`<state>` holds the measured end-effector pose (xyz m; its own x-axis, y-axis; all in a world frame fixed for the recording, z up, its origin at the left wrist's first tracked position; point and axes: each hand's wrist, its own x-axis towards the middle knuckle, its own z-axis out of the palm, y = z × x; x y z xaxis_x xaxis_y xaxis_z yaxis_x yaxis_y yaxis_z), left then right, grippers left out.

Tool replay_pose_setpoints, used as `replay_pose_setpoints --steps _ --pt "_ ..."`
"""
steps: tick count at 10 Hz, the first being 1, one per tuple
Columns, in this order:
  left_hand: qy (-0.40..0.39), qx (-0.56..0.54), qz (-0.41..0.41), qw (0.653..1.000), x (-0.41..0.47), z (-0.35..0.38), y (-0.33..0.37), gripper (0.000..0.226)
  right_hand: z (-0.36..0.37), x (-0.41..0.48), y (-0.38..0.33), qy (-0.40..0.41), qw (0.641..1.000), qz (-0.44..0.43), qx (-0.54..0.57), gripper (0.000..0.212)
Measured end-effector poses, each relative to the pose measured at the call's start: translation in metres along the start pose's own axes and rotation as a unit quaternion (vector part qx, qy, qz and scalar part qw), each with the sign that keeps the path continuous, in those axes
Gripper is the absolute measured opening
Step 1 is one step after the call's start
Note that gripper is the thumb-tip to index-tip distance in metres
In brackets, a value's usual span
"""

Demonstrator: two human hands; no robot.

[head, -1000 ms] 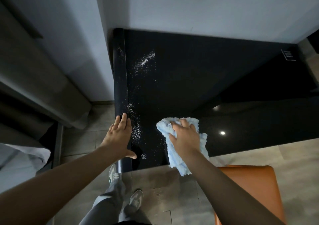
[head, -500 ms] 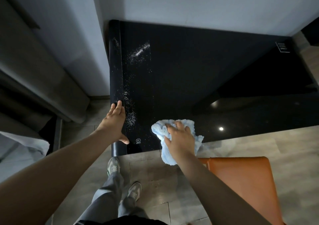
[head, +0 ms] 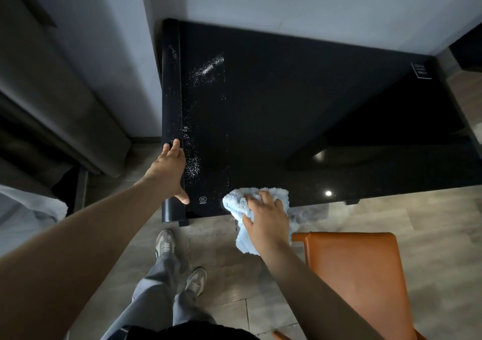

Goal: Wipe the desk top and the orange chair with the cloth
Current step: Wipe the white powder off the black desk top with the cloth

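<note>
While the desk [head: 313, 117] is touched by the released left hand [head: 169, 167], the cloth [head: 234, 204] is grasped by the right hand [head: 266, 219]; powder [head: 193, 164] is seen between.

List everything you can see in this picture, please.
desk: one, glossy black, against the wall
specks: scattered, white, along the desk's left side
cloth: one, light blue, at the desk's near edge, partly hanging over
chair: one, orange, lower right
label: one, white, desk's far right corner
curtain: one, grey, left
wall: pale grey, behind the desk
floor: grey-brown tiles
shoes: two, grey-white, on the floor
trousers: grey, bottom centre
left hand: flat on the desk's left edge
right hand: holds the cloth
</note>
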<state>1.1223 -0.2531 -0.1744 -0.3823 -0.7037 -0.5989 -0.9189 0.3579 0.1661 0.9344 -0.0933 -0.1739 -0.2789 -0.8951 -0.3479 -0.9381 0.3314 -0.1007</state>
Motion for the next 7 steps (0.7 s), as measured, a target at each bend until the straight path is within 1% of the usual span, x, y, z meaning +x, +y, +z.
replay_pose_setpoints --steps 3,5,6,7 --pt "0.003 -0.001 0.004 1.0 0.0 0.0 -0.001 0.142 0.001 -0.024 0.007 -0.023 0.999 -0.012 0.022 0.045" --pt "0.006 -0.004 0.012 1.0 0.0 0.0 -0.002 0.141 -0.003 -0.027 0.008 -0.022 0.999 -0.012 0.038 0.039" --pt "0.005 0.001 0.016 1.0 0.0 -0.001 -0.002 0.141 -0.012 -0.022 0.013 0.014 0.998 -0.011 0.054 0.036" --pt "0.003 -0.002 0.023 1.0 0.0 -0.001 -0.004 0.14 -0.034 -0.007 0.012 0.057 0.995 0.008 0.086 0.035"
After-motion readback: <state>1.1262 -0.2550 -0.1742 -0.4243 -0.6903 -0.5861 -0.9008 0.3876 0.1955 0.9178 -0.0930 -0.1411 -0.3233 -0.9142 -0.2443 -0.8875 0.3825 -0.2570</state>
